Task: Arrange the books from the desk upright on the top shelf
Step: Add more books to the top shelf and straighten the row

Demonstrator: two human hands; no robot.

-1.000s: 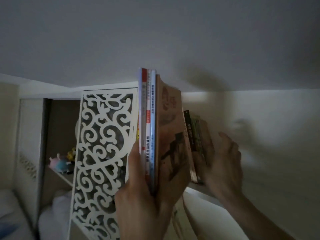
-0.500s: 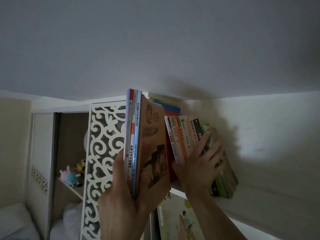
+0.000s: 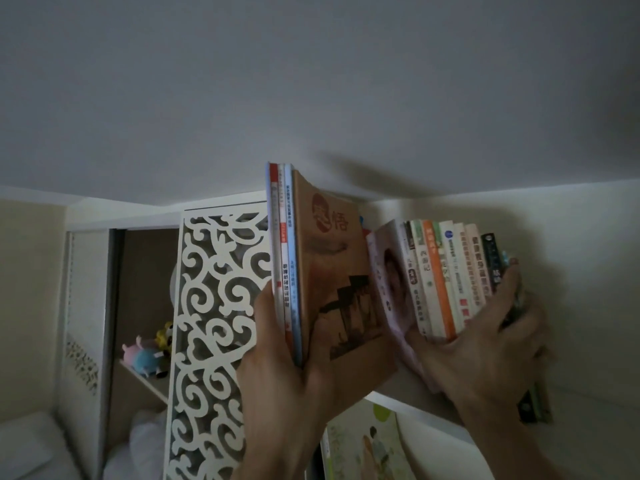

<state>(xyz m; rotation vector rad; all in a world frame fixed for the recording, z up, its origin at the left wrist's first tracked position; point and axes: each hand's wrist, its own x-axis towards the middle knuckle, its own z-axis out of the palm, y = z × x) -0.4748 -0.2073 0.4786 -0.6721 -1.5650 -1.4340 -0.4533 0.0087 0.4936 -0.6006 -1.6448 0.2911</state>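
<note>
My left hand point(image 3: 284, 386) is shut on a stack of books point(image 3: 311, 268), a brown-covered one with red characters outermost and thin red, white and blue spines beside it, held upright above the top shelf point(image 3: 408, 393). My right hand point(image 3: 485, 358) grips a row of several books point(image 3: 446, 278) standing on that shelf, thumb at the pink book on the left, fingers around the dark spines on the right. The row leans slightly left.
A white cut-out scroll panel point(image 3: 214, 323) stands just left of the held stack. Behind it, a lower shelf carries plush toys point(image 3: 145, 351). A picture book point(image 3: 363, 441) sits under the top shelf. The ceiling is close above and the wall is to the right.
The view has shifted so the shelf row shows more fully. My right hand has moved from flat against the spines to gripping the row from both sides. The left hand's stack stays raised.
</note>
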